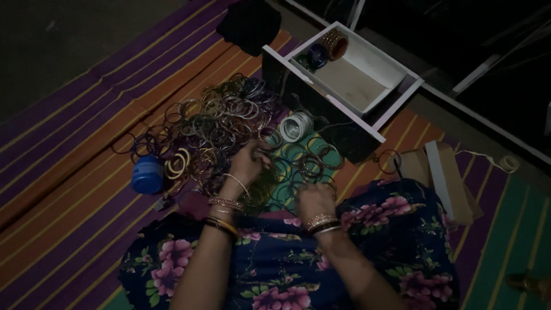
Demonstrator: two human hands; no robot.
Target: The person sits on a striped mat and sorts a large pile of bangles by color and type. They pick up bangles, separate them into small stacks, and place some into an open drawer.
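Bangles (218, 123) (thin, many-coloured) heaped, tangled

white open box (350, 80) above the mat, flat cardboard boxes (445, 178) right.

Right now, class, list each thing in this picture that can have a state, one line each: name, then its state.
white box: open, mostly bare, a few bangles in its far corner
bangle pile: loose, spread over the striped mat
silver bangle stack: bunched together, lying beside the box
blue jar: lid on
left hand: fingers in the bangles
right hand: curled, at the bangles; grip unclear
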